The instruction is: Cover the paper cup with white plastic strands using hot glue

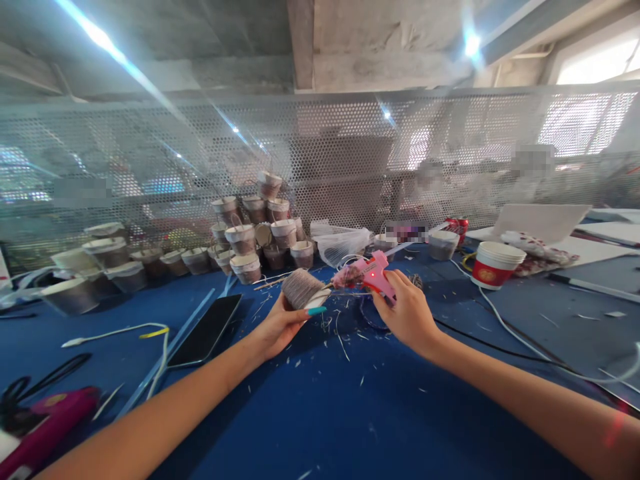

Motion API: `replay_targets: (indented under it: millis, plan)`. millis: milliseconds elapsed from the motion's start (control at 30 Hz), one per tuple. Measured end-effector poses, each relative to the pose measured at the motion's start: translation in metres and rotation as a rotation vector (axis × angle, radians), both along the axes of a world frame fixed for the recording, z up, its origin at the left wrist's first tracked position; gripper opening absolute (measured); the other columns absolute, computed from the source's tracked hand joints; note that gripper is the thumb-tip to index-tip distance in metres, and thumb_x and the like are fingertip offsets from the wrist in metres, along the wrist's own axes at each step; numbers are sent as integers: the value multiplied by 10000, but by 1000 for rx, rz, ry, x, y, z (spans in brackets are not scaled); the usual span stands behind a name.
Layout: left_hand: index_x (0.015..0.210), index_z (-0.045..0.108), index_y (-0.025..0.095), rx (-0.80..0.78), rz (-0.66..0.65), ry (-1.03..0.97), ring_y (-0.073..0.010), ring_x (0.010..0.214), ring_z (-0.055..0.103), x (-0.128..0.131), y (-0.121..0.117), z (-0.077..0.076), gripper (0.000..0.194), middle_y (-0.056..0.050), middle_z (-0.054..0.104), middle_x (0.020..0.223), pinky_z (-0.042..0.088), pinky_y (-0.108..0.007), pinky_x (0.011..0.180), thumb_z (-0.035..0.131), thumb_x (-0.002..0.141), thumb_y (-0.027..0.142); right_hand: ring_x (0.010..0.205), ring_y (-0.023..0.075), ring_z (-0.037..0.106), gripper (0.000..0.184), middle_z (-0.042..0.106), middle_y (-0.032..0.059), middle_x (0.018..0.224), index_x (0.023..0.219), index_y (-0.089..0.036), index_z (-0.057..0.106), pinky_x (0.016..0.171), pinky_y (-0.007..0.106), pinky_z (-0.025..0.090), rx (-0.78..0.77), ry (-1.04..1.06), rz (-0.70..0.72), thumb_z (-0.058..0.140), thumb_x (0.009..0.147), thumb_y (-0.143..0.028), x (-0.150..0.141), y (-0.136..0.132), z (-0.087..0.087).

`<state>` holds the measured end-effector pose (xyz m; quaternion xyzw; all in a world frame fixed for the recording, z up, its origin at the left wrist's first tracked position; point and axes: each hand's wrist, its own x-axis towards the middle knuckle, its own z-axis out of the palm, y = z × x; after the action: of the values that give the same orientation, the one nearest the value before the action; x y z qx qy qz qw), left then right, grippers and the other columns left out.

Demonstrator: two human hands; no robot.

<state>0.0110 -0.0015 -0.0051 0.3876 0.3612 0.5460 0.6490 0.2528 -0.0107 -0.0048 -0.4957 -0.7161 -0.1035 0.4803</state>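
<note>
My left hand (283,325) is closed around a small cup wrapped in grey-brown twine (301,291), which lies tilted on its side with its white rim towards me. My right hand (411,310) grips a pink hot glue gun (379,275) by its handle, and a red light glows on its body. The gun's nozzle points left, at or very near the cup's white rim; I cannot tell whether it touches. A clear glue stick (417,240) sticks out of the gun's back end. Behind the cup stand stacked twine-wrapped cups (241,239) with white rims.
A dark phone (206,331) lies left of my left hand, near a white cable (165,347). Red-and-white paper cups (497,265) and a red can (457,230) stand right. Fibre scraps litter the blue table (320,413). A perforated metal panel (340,153) runs behind.
</note>
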Motion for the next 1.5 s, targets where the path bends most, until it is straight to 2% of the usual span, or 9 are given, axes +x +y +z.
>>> replay_targets:
  millis: [233,433,600,700,800,900,1167,1333,1500]
  plan:
    - [1102,523,188,31,-37,-38,-195,970,642,-4,0,1,654,-47,671,1038,429,-334,988,735,528,-45,690,242,593,219,610,89,774,862,-184,554,592,344,442,-152,88,-229,538,756,-375,9,17,-9]
    - [1088,548,158,20,-101,-38,-228,1002,638,-11,-2,1,628,-89,670,1066,431,-355,984,760,521,-7,672,260,592,271,573,73,704,752,-207,483,600,376,458,-333,263,-231,619,660,-423,24,46,-25]
    - [1114,564,158,20,-155,-41,-249,1004,634,-17,-2,0,634,-102,663,1093,419,-390,982,777,530,30,977,365,529,262,581,193,964,831,-178,497,817,541,404,-180,268,-295,613,656,-334,9,35,-17]
    - [1080,583,164,28,-150,-26,-252,969,640,-19,-1,-1,619,-96,671,1063,449,-399,928,807,512,66,1063,312,498,273,589,152,1080,990,-187,491,923,541,342,-43,254,-11,551,757,-316,-9,8,-2]
    - [1054,590,170,38,-144,-11,-243,937,644,-19,1,-3,622,-92,678,1045,471,-384,878,845,488,125,1097,246,494,186,596,89,1186,1026,-231,494,974,482,334,-88,237,393,487,847,-282,-21,-20,11]
    - [1088,581,165,64,-155,7,-254,949,642,-17,3,-6,687,-109,677,1066,472,-384,874,869,465,176,1106,237,480,119,587,72,1241,967,-236,513,970,463,362,-230,155,652,484,857,-269,-26,-37,16]
    - [1133,555,166,79,-180,47,-270,1008,626,-11,1,-4,691,-124,656,1093,469,-387,904,836,504,118,1118,240,474,110,578,59,1273,963,-251,534,980,503,368,-449,135,768,483,867,-270,-26,-37,14]
    - [1112,543,156,46,-147,56,-257,1002,628,-8,-7,4,723,-122,647,1111,464,-378,919,838,456,87,1077,235,523,115,601,82,1220,925,-230,513,910,449,424,-554,390,875,477,821,-263,-25,-29,8]
    - [1143,513,145,54,-206,32,-269,1053,616,-8,-8,6,748,-152,638,1157,462,-363,931,830,466,114,1032,235,561,128,633,105,1142,869,-218,487,895,422,431,-543,570,903,442,763,-274,-25,-18,2]
